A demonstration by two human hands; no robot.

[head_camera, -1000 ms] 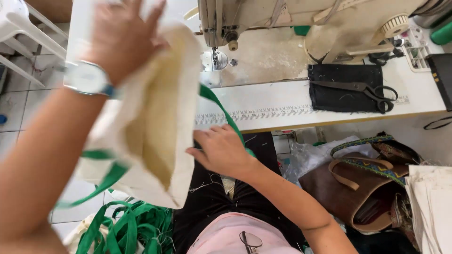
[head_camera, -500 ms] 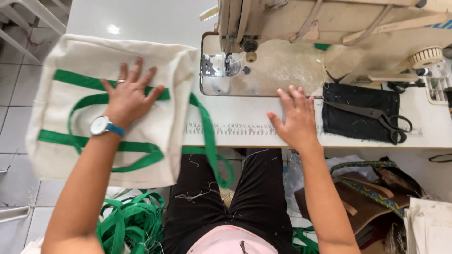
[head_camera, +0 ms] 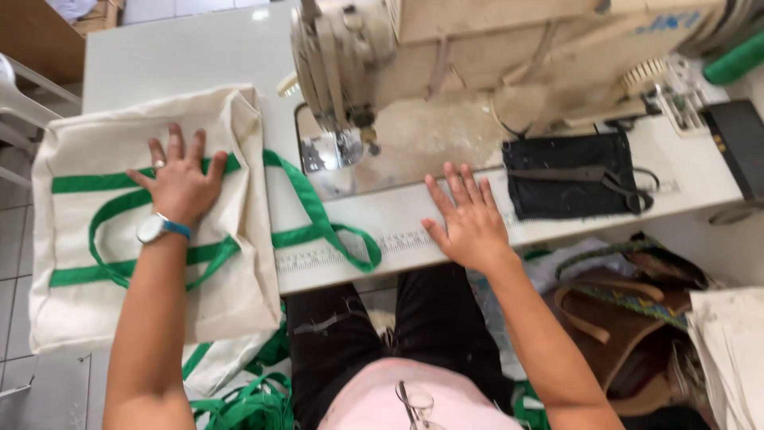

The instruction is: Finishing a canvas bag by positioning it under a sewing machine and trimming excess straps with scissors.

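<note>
Since half a second ago: cream tote bag with green straps sits slightly further onto the white table. Head view: left hand flat on the bag, fingers spread, pinching nothing; right hand flat and open on the table edge. Sewing machine just behind; scissors on black cloth to the right.

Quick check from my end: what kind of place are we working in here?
Most likely a small sewing workshop. An industrial sewing machine stands on the white work table, scissors lie beside it, and the left hand presses a cream tote bag with green straps. The right hand rests flat on the table.
</note>
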